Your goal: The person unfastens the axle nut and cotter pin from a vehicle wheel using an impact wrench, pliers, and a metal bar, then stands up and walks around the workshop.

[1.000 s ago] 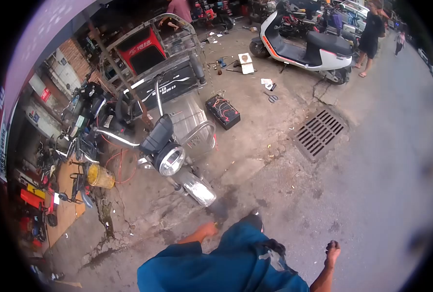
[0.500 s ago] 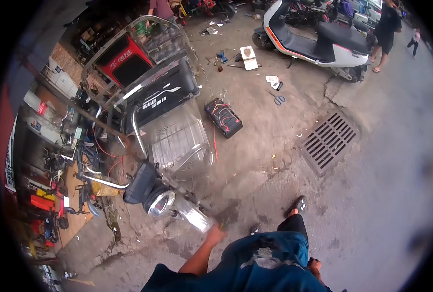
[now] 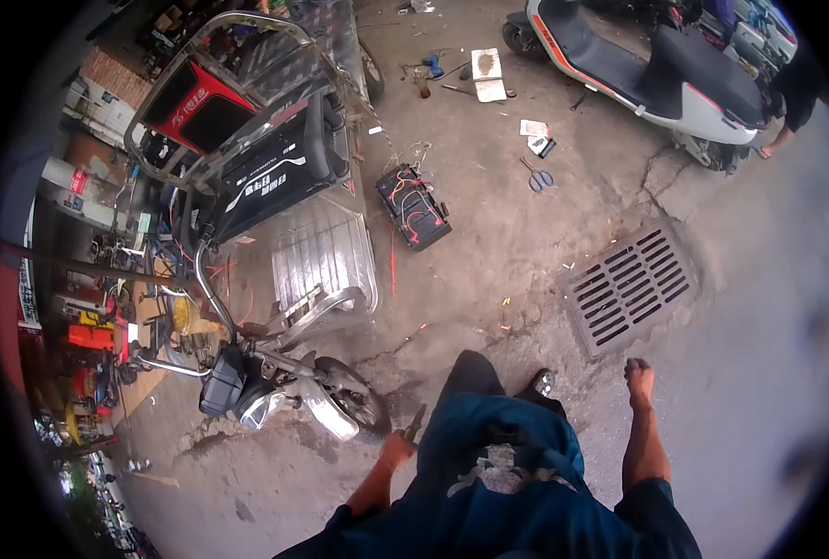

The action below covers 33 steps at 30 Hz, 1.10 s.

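Note:
My left hand [image 3: 398,449] is closed around a slim dark hand tool [image 3: 415,424], whose exact kind I cannot make out. It is close to the front wheel [image 3: 357,396] and the silver front fender [image 3: 329,412] of a cargo tricycle [image 3: 326,261]. Out to the right, my right hand [image 3: 639,380] hangs over the pavement below the drain grate [image 3: 631,291]. Its fingers look curled, and whatever they may hold is hidden.
A black battery box with loose wires [image 3: 414,210] sits beside the tricycle. Scissors [image 3: 537,175], papers [image 3: 534,132], an open box [image 3: 488,74] and a blue power tool [image 3: 433,66] lie beyond. A white scooter [image 3: 638,79] stands at upper right, near another person's arm [image 3: 780,140].
The view has shifted, and the tricycle's front wheel now shows more fully. My right hand has swung from beside my body forward and outward. My left hand still grips the slim tool.

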### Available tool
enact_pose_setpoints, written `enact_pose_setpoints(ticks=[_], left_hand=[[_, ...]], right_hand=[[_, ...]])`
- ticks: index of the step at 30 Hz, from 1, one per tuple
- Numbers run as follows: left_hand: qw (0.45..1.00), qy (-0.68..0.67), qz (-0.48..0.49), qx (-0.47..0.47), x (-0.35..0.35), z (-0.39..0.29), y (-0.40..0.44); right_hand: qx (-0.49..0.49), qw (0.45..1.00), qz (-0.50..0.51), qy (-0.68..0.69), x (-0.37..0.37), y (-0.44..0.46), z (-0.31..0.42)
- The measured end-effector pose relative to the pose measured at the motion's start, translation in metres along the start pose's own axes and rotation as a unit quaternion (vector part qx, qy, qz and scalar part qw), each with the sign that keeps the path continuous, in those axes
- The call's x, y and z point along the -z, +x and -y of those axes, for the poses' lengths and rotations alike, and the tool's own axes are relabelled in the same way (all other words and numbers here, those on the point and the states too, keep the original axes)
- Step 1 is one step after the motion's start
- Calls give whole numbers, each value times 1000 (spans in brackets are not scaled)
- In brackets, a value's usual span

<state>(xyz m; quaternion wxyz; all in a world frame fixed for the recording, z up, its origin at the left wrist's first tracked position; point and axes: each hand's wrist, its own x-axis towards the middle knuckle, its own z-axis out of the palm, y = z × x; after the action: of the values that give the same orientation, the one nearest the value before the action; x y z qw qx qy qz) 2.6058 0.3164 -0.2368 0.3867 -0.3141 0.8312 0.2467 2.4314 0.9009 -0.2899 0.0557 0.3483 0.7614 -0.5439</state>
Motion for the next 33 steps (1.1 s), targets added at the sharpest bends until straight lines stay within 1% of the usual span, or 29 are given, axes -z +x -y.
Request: enact_pose_setpoints(ticks=[3,4,7,8,9,11,12,13,14,15,16,17,18,19,21,23,24,25,26,27,28,30,31,32,33], left_hand=[[1000,2,-12,-22,8,-36,18],[1000,5,-4,-7,20,-59,24],[999,18,36,14,52,-98,71],[999,-14,40,23,65,-111,90],[999,-11,38,16,80,-125,107],[1000,-5,26,-4,128,-174,143],[998,23,0,-56,130,-165,187],[992,74,13,-106,119,-128,261],[979,123,9,-160,161,-177,279],[984,112,18,-137,197,-209,275],[988,100,26,-114,233,-242,271],[999,29,22,-36,260,-264,292],[996,27,-28,-82,289,-297,295],[996,-54,-15,-74,307,-311,309],[973,-224,9,-61,338,-349,352],[977,-208,43,3,402,-435,349],[978,-199,60,35,425,-468,351],[979,-195,55,19,435,-486,363],[980,-192,47,2,446,-504,377],[981,-188,38,-13,456,-520,389],[980,-195,-9,-37,458,-529,407],[968,-211,-110,-84,447,-538,450],[961,-209,-153,-99,448,-549,468],[952,-206,-194,-115,453,-561,481],[946,-198,-226,-122,454,-565,482]], right_hand=[[115,991,51,32,-55,51,95],[105,990,74,50,-79,62,123],[74,982,140,100,-156,84,201],[89,974,176,107,-181,97,212],[104,965,213,113,-207,114,225],[146,957,245,50,-246,148,239],[167,958,233,13,-259,165,243],[185,958,219,-24,-267,183,248],[158,972,168,-40,-277,213,237],[113,983,130,-64,-278,223,212],[-17,991,129,-23,-269,222,214],[-140,982,121,22,-265,228,222],[-200,976,78,22,-264,233,217],[-257,966,36,20,-256,231,205],[-313,950,-1,4,-244,239,177],[-405,906,21,123,-236,242,186],[-406,909,-5,98,-240,242,199],[-405,911,-29,74,-249,244,213],[-402,915,-21,8,-263,249,256],[-402,915,-19,-17,-273,264,281],[-403,914,-16,-42,-283,279,305],[-404,914,-19,-9,-309,325,305],[-400,916,-20,9,-319,362,315],[-281,947,49,-146,-329,405,337],[-159,933,117,-300,-331,443,359]])
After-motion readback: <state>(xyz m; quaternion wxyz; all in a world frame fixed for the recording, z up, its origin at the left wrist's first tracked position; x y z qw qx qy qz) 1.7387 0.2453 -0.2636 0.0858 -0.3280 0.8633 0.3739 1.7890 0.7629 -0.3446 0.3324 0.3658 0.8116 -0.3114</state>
